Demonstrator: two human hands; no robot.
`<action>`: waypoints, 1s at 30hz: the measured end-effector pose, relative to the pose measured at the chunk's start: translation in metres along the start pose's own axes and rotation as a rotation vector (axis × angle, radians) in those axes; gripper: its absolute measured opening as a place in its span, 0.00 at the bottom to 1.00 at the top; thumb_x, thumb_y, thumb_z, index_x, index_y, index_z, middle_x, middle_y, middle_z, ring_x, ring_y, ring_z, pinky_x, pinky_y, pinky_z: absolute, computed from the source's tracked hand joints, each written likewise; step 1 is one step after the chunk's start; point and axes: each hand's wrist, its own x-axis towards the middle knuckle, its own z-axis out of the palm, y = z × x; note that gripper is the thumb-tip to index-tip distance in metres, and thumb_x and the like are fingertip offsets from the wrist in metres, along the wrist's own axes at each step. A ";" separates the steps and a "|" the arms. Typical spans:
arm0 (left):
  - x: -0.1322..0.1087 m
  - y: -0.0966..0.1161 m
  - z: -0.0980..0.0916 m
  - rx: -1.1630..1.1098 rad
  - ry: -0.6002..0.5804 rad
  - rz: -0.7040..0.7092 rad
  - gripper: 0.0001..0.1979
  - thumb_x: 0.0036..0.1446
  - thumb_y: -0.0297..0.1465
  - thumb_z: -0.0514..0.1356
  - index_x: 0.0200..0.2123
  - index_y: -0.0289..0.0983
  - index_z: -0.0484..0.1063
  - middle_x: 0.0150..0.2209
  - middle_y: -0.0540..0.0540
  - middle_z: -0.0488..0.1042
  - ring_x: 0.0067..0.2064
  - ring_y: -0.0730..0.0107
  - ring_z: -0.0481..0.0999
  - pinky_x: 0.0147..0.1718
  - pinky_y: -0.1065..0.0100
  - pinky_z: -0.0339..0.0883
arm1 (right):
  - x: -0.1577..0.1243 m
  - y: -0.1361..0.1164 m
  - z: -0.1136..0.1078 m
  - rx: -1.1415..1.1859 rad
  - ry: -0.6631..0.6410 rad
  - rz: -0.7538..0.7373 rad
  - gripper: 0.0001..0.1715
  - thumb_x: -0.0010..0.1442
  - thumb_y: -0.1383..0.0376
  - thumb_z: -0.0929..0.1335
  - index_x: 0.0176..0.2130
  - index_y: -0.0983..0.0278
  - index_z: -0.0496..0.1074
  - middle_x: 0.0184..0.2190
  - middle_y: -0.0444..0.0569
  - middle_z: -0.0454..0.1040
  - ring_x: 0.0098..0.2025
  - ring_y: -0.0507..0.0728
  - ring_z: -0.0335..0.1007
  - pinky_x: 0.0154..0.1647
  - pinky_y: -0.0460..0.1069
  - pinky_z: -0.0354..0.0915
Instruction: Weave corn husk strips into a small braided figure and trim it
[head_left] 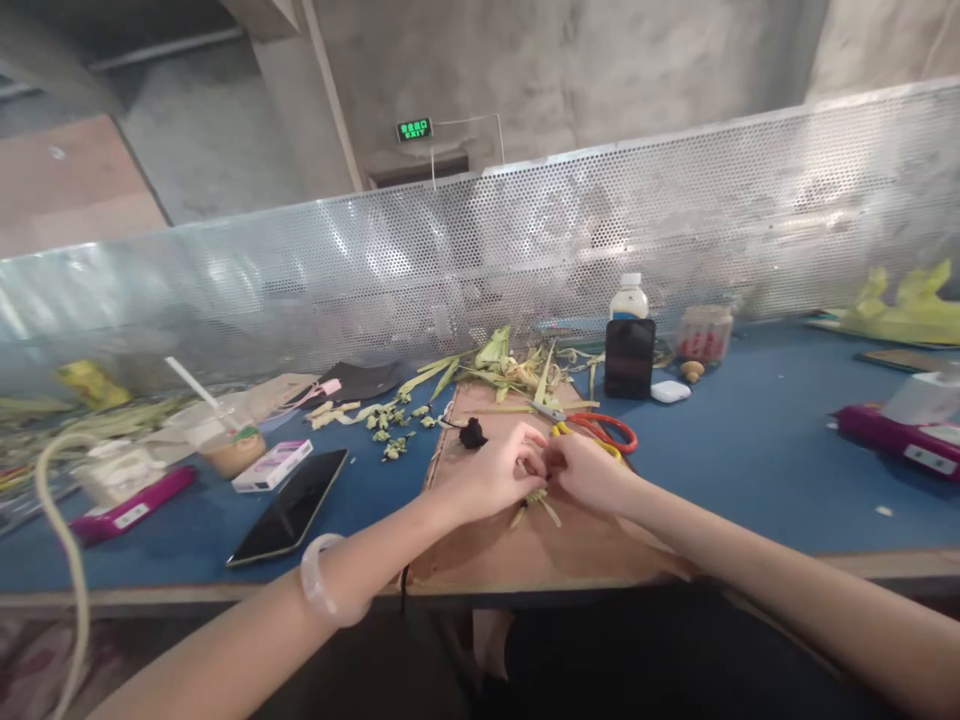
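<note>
My left hand [504,470] and my right hand [592,472] meet over a brown board [480,560], fingers closed in a pinch. Between them is a small piece of pale green leaf strips [536,497], its loose ends sticking out below. My fingers cover most of it. Just beyond my right hand lie scissors [619,432] with red and yellow handles. A small black crumpled thing [472,433] sits on the board beside my left hand. At the board's far end is a heap of dry green leaves [517,365].
Small knotted leaf pieces [390,432] lie left of the board, near a dark phone [292,505], a small box [272,466] and a drink cup [232,450]. An upright phone [630,358], earbud case [670,392] and jar [705,335] stand right. Perforated metal [450,260] screens the back.
</note>
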 end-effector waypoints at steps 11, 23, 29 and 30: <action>-0.002 -0.011 0.007 -0.031 0.084 -0.069 0.14 0.50 0.25 0.56 0.40 0.38 0.58 0.32 0.48 0.70 0.36 0.68 0.71 0.36 0.67 0.64 | -0.016 -0.005 0.004 0.044 0.247 -0.161 0.11 0.48 0.78 0.62 0.23 0.66 0.70 0.28 0.46 0.68 0.31 0.51 0.63 0.33 0.45 0.56; -0.005 -0.010 0.007 -0.026 0.071 -0.055 0.12 0.52 0.26 0.55 0.41 0.39 0.58 0.33 0.49 0.69 0.35 0.70 0.71 0.33 0.69 0.64 | -0.024 0.004 0.003 0.060 0.183 -0.175 0.06 0.51 0.75 0.63 0.27 0.65 0.66 0.32 0.48 0.67 0.32 0.52 0.64 0.36 0.47 0.60; -0.008 -0.007 0.009 -0.023 0.030 -0.030 0.12 0.54 0.28 0.54 0.42 0.39 0.58 0.34 0.49 0.68 0.35 0.72 0.70 0.33 0.71 0.64 | -0.033 0.010 0.007 0.069 0.213 -0.234 0.07 0.49 0.76 0.64 0.26 0.66 0.67 0.36 0.50 0.66 0.34 0.52 0.65 0.35 0.47 0.63; -0.008 -0.006 0.009 -0.035 0.027 -0.024 0.12 0.54 0.28 0.54 0.42 0.39 0.58 0.34 0.49 0.67 0.35 0.72 0.70 0.34 0.70 0.64 | -0.034 0.010 0.006 0.069 0.212 -0.233 0.07 0.49 0.76 0.64 0.26 0.66 0.67 0.36 0.50 0.66 0.34 0.52 0.65 0.36 0.47 0.63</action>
